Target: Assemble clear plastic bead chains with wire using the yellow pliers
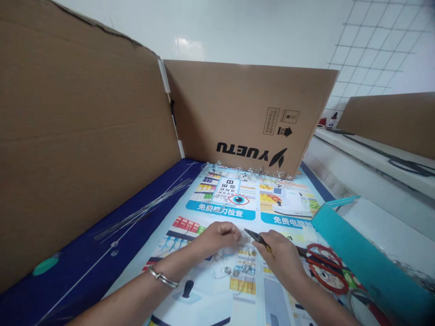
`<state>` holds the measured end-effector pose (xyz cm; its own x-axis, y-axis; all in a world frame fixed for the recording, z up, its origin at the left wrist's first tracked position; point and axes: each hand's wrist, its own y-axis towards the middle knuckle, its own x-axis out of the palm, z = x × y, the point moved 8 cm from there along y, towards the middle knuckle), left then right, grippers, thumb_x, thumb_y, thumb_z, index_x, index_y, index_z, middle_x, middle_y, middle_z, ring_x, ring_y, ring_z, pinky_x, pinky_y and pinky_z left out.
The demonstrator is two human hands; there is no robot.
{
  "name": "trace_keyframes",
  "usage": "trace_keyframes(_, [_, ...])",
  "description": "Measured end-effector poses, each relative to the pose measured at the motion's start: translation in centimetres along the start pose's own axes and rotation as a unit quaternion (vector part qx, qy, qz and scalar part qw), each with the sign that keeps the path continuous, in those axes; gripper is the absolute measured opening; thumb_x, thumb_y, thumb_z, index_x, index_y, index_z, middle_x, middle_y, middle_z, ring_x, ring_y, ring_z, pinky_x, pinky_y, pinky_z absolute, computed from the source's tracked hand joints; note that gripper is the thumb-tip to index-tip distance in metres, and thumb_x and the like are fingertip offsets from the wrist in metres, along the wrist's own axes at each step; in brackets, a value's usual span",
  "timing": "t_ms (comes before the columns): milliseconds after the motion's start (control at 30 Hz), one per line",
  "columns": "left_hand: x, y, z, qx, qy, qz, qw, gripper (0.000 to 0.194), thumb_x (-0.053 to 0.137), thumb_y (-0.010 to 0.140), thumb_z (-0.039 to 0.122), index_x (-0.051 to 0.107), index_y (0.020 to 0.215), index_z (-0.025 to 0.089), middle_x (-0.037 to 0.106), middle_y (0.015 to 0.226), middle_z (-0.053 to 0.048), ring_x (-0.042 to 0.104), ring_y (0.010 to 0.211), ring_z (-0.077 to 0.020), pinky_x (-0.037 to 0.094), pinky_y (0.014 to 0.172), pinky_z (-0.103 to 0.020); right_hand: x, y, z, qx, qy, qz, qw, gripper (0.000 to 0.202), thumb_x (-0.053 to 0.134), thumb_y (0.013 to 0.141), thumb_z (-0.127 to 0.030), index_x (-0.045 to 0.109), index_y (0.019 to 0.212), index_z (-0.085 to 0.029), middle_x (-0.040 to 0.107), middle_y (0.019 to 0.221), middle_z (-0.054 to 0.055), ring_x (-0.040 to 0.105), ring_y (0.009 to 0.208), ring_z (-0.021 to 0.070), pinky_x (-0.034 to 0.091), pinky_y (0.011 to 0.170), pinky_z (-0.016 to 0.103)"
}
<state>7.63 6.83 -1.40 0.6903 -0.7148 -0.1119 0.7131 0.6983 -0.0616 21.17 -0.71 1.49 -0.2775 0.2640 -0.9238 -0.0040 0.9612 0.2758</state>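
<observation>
Wire with small beads [234, 267] lies looped on the printed poster mat [204, 213], between and just below the two hands, near the middle front of the work surface. I read the left hand [219, 235] as pinching one fine end of that wire between thumb and fingertips; the remaining fingers are curled in. The right hand [283, 256] is clenched around dark-tipped pliers [255, 237], whose nose points toward the left fingertips and sits just beside them. Whether the nose actually bites the wire, I cannot tell.

Progress, as I judge it: a row of small clear finished pieces [251, 172] stands along the foot of the cardboard panel [238, 113] at the back, so a fair batch appears complete. The piece in hand looks part-formed, with a few beads on it and a loose loop trailing. A bundle of straight wires [146, 208] lies to the left, unused.

Clearances: cardboard walls close off the left and the back. Red-handled scissors [322, 267] lie touching or just beside the right wrist, and a teal bag [360, 258] crowds the right edge. Open room lies mostly forward over the mat and to the near left.
</observation>
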Motion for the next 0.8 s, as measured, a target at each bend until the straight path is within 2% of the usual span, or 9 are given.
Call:
trace_keyframes(200, [0.0, 0.2, -0.5, 0.005, -0.085, -0.023, 0.996, 0.034, 0.057, 0.076, 0.044, 0.063, 0.083, 0.012, 0.061, 0.074, -0.004, 0.052, 0.067, -0.0106, 0.039, 0.065, -0.021, 0.3, 0.0, 0.1, 0.005, 0.017, -0.002, 1.0, 0.025, 0.041, 0.086, -0.042, 0.052, 0.077, -0.021, 0.053, 0.074, 0.001, 0.049, 0.072, 0.015, 0.033, 0.061, 0.023])
trace_keyframes(533, [-0.1, 0.4, -1.1, 0.007, -0.078, -0.039, 0.996, 0.039, 0.054, 0.078, 0.047, 0.063, 0.087, 0.011, 0.062, 0.076, -0.006, 0.053, 0.067, -0.0114, 0.04, 0.065, -0.022, 0.6, 0.0, 0.2, -0.01, 0.004, 0.001, 1.0, 0.025, 0.04, 0.086, -0.042, 0.054, 0.081, -0.021, 0.054, 0.075, 0.002, 0.05, 0.073, 0.0154, 0.033, 0.06, 0.024])
trace_keyframes(667, [-0.1, 0.5, -1.1, 0.024, -0.062, -0.042, 0.997, 0.039, 0.053, 0.079, 0.048, 0.064, 0.087, 0.011, 0.062, 0.077, -0.006, 0.052, 0.069, -0.0116, 0.04, 0.066, -0.022, -0.2, -0.2, -0.6, -0.045, -0.051, 0.033, 0.997, 0.023, 0.042, 0.086, -0.039, 0.056, 0.085, -0.02, 0.053, 0.075, 0.003, 0.049, 0.073, 0.0161, 0.032, 0.062, 0.026])
trace_keyframes(800, [-0.1, 0.4, -0.7, 0.039, -0.022, -0.036, 0.998, 0.039, 0.048, 0.081, 0.048, 0.064, 0.085, 0.013, 0.062, 0.081, -0.006, 0.053, 0.074, -0.0122, 0.041, 0.07, -0.022, -1.4, -0.7, -2.0, -0.101, -0.153, 0.083, 0.98, 0.022, 0.044, 0.086, -0.035, 0.058, 0.093, -0.019, 0.053, 0.075, 0.005, 0.046, 0.073, 0.018, 0.031, 0.065, 0.03])
